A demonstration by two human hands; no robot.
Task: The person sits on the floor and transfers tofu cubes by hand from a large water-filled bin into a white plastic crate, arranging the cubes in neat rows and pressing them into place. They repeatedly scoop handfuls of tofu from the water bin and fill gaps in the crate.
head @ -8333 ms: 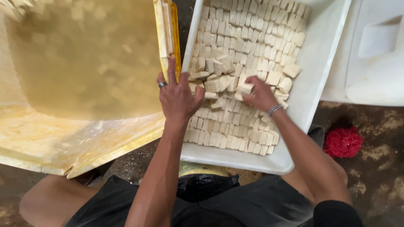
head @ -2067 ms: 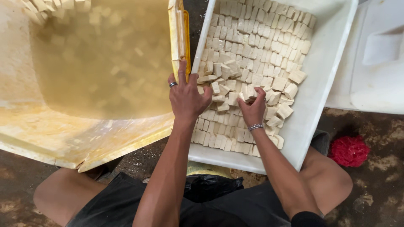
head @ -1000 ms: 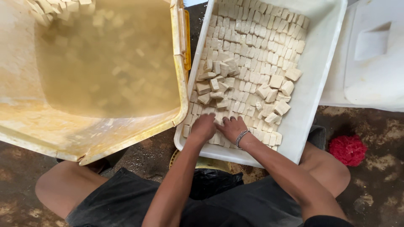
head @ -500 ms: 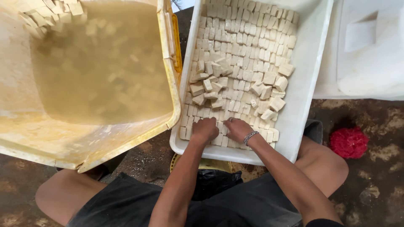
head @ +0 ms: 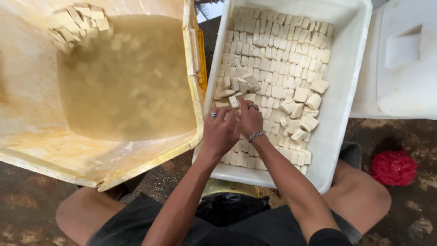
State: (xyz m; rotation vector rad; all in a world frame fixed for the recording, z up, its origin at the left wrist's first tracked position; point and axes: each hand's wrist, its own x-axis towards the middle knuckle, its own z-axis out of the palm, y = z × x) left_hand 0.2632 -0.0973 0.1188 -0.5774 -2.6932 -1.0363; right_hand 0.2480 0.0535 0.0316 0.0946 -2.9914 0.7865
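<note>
Fingers: both sets spread flat, pressed down on cubes, gripping nothing visible.
Left hand point(head: 221, 131): palm down over near-left part of tray, ring on one finger, touching the right hand.
Right hand point(head: 250, 118): just beside the left, two rings, metal bracelet at the wrist, fingertips at a loose heap.
Cubes point(head: 277, 50): pale, packed in neat rows across tray's far end; tumbled and tilted in the middle and along the right.
Tray point(head: 348, 77): white, rectangular, between the knees, on the ground.
Tub point(head: 193, 68): yellow, left of tray, touching its rim; full of cloudy brownish water, more cubes piled at its far corner.
Scrubber point(head: 394, 166): red, on the wet floor, right of tray.
Lid point(head: 405, 59): white, far right.
</note>
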